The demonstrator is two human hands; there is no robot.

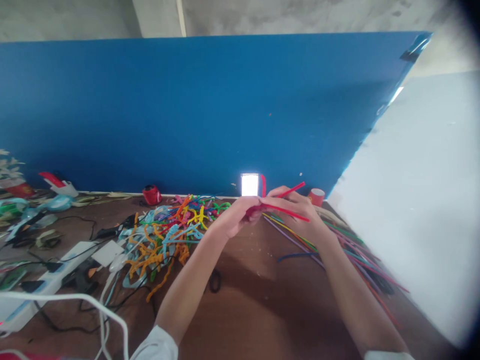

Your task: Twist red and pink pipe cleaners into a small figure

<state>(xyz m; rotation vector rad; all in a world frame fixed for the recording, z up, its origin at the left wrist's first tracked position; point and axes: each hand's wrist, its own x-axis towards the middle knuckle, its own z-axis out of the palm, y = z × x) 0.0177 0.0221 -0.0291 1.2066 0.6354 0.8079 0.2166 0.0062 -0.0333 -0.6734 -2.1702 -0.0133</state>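
Note:
My left hand and my right hand meet above the brown table, both closed on a red pipe cleaner. Its two ends stick out to the right of my right hand, one up and one level. A pile of bent coloured pipe cleaners lies to the left of my left hand. Straight coloured pipe cleaners lie spread under and beside my right wrist.
A blue partition stands behind the table and a white panel closes the right side. A lit phone, a red cup, a red tape dispenser, a power strip and cables lie around.

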